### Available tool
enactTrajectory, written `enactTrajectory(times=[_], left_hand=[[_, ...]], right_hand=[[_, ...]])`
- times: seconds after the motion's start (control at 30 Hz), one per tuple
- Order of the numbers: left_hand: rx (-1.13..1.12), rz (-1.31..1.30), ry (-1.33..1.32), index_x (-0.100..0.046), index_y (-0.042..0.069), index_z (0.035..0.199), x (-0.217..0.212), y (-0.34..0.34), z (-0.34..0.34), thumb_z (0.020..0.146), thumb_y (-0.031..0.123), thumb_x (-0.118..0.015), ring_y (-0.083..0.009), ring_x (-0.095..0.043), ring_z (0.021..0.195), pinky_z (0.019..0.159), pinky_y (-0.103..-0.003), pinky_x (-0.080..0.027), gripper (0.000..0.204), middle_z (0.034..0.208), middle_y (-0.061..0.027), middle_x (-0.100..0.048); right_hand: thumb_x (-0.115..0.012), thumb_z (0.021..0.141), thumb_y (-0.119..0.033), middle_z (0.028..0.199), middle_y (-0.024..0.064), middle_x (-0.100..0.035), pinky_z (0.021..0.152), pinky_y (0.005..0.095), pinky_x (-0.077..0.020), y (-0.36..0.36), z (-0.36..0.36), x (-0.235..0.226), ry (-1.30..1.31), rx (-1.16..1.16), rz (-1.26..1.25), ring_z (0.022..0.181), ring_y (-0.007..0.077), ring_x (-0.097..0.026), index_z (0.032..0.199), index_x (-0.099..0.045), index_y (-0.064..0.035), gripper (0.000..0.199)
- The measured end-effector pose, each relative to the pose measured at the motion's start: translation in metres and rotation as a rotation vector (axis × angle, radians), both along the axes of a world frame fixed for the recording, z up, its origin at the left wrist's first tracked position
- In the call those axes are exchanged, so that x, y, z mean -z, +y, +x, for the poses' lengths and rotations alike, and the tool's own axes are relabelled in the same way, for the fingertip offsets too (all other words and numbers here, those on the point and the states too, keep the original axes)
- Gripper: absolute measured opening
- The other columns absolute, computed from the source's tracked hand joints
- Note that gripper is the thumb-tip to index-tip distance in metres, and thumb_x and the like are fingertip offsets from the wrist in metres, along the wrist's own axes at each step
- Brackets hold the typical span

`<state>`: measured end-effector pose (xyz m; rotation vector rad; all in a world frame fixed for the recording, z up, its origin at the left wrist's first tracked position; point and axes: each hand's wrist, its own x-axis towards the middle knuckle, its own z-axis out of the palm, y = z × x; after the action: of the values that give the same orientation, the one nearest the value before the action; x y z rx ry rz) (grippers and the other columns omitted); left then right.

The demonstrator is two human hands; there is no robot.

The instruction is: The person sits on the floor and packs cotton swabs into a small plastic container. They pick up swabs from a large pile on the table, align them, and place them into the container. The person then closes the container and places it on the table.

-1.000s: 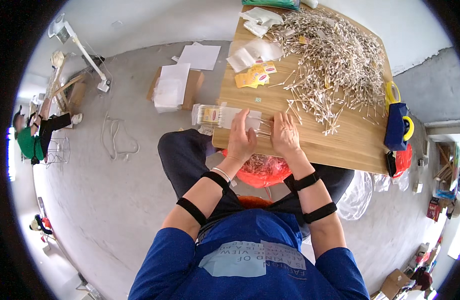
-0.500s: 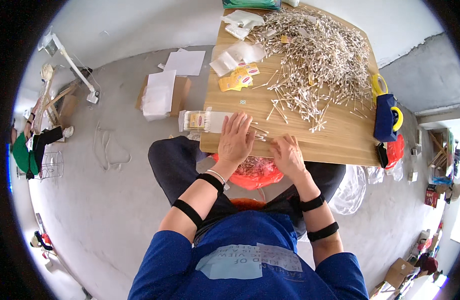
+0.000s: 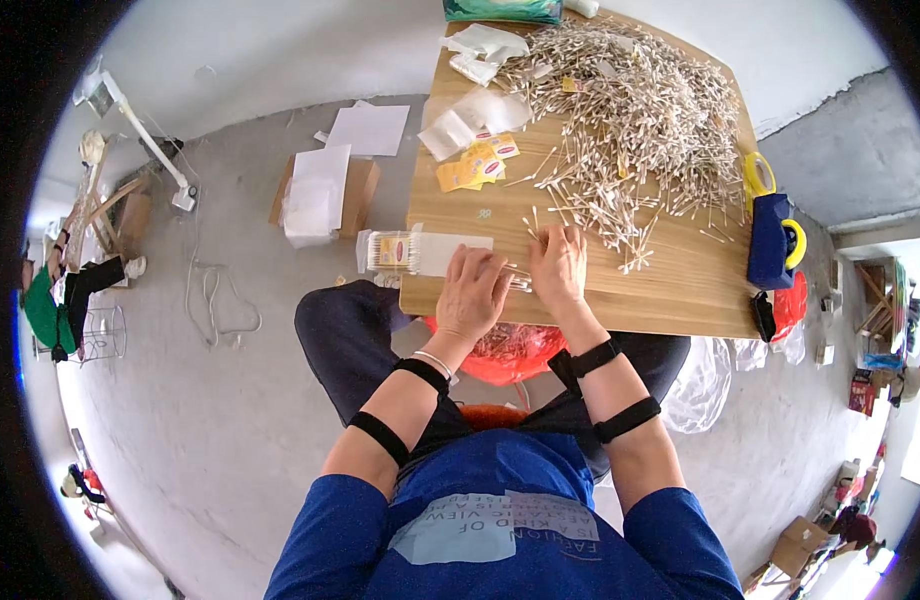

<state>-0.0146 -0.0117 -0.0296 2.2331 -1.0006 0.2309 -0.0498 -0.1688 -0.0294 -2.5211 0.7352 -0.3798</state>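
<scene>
My left hand (image 3: pixel 473 293) and my right hand (image 3: pixel 558 268) rest side by side on the near part of a wooden table (image 3: pixel 670 300). Between them they grip a small bundle of cotton swabs (image 3: pixel 517 279), fingers curled over it. A clear packet of swabs (image 3: pixel 412 252) lies just left of my left hand at the table's edge. A large loose heap of cotton swabs (image 3: pixel 635 110) covers the far half of the table, and its near fringe reaches my right hand.
Yellow label cards (image 3: pixel 474 166) and clear bags (image 3: pixel 460 125) lie on the table's left side. A blue tape dispenser (image 3: pixel 772 240) sits at the right edge. A red bag (image 3: pixel 508 348) hangs under the table. Cardboard and white sheets (image 3: pixel 323 190) lie on the floor. Another person (image 3: pixel 52 300) sits far left.
My right hand has moved from the table's near edge back up beside the left hand onto the swab bundle. The view has shifted slightly.
</scene>
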Motion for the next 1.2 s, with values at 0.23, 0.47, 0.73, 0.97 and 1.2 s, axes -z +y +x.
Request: enactTrajectory(times=[0.23,0.47,0.73,0.97,1.2], left_hand=[[0.0,-0.008,-0.004,-0.063,0.008,0.101,-0.002,0.0,-0.001,0.087,0.021,-0.065,-0.0364,-0.053,0.105,0.105,-0.049,-0.039,0.02,0.102,-0.0109,-0.056],[0.008,-0.006,-0.017,-0.062,0.007,0.102,0.0,0.001,0.0,0.088,0.022,-0.063,-0.0352,-0.053,0.104,0.107,-0.049,-0.037,0.021,0.101,-0.0107,-0.055],[-0.058,-0.11,0.06,-0.043,0.003,0.129,0.004,0.0,-0.002,0.086,0.024,-0.065,-0.0398,-0.043,0.12,0.109,-0.05,-0.033,0.053,0.126,-0.0186,-0.046],[-0.035,0.047,0.031,-0.042,0.003,0.135,0.004,0.0,-0.001,0.089,0.025,-0.061,-0.0372,-0.037,0.131,0.114,-0.049,-0.026,0.055,0.136,-0.0185,-0.043],[0.007,0.1,-0.013,-0.055,0.003,0.126,0.004,0.001,0.001,0.09,0.021,-0.058,-0.0302,-0.042,0.131,0.114,-0.048,-0.027,0.04,0.134,-0.0129,-0.052]], right_hand=[[-0.062,0.081,-0.009,0.098,0.0166,-0.058,0.085,0.0461,-0.0435,0.004,-0.01,0.004,-0.06,-0.07,0.0,0.096,0.0369,-0.053,0.092,-0.061,-0.0055,0.012],[-0.058,0.082,-0.008,0.098,0.015,-0.056,0.084,0.0458,-0.0434,0.01,-0.012,0.006,-0.003,-0.083,-0.097,0.096,0.0358,-0.053,0.095,-0.06,-0.0067,0.013],[-0.058,0.078,-0.008,0.101,0.0151,-0.055,0.084,0.0456,-0.0426,0.018,-0.018,0.002,0.019,-0.254,-0.098,0.099,0.0359,-0.052,0.095,-0.06,-0.0053,0.017],[-0.06,0.073,-0.007,0.109,0.0105,-0.054,0.088,0.0449,-0.0417,0.017,-0.014,-0.012,-0.072,-0.322,-0.049,0.103,0.0338,-0.05,0.107,-0.064,-0.0127,0.034],[-0.06,0.076,-0.01,0.117,0.0056,-0.053,0.09,0.0434,-0.0402,0.004,-0.02,-0.023,0.002,-0.415,-0.354,0.111,0.029,-0.046,0.116,-0.064,-0.0204,0.041]])
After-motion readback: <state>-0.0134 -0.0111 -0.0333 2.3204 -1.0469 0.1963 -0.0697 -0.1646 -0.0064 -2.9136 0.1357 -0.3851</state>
